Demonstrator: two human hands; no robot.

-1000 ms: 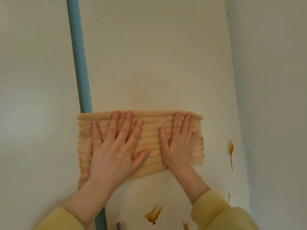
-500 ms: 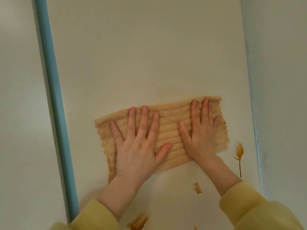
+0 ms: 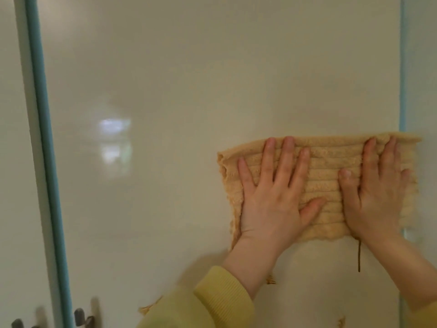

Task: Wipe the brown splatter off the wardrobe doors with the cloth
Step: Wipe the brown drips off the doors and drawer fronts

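A tan ribbed cloth (image 3: 328,162) lies flat against the cream wardrobe door (image 3: 189,91), over by the door's right edge. My left hand (image 3: 272,200) presses on the cloth's left half with fingers spread. My right hand (image 3: 376,200) presses flat on its right half. A thin brown drip (image 3: 359,256) runs down from under the cloth between my wrists. Small brown splatter marks show lower down: one beside my left wrist (image 3: 271,279), one by my left sleeve (image 3: 147,308) and one near the bottom (image 3: 341,322).
A teal vertical strip (image 3: 45,150) separates this door from the one on the left. Another teal edge (image 3: 402,67) borders the door on the right. Metal door handles (image 3: 82,317) sit at the bottom left. Both sleeves are yellow.
Both hands have slid the cloth to the right across the door, over the fan-shaped stain near the right edge, leaving only its drip visible. The view has shifted with it.
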